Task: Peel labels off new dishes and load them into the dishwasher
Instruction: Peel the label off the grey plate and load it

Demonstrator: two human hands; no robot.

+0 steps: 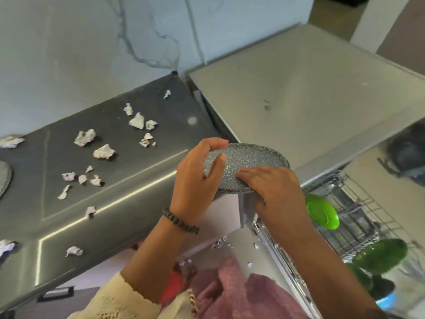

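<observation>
Pinching the speckled plate (250, 157) rim in our left hand (195, 180), we should scrape residue using flat right hand (273, 194) fingers.

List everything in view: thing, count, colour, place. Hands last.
speckled plate: one, grey, held in the air beside the counter's right end
label scraps: many, white, scattered on the counter; a few more on the floor
counter: one, dark grey, left
second plate: one, grey, at the left edge, cut off by the frame
dishwasher top: one, steel grey, upper right
rack: one, wire grey, lower right
green plates: at least two, standing in the rack
bracelet: one, dark beads, left wrist
left hand: grips the plate's left rim
right hand: fingers lie flat on the plate's face
</observation>
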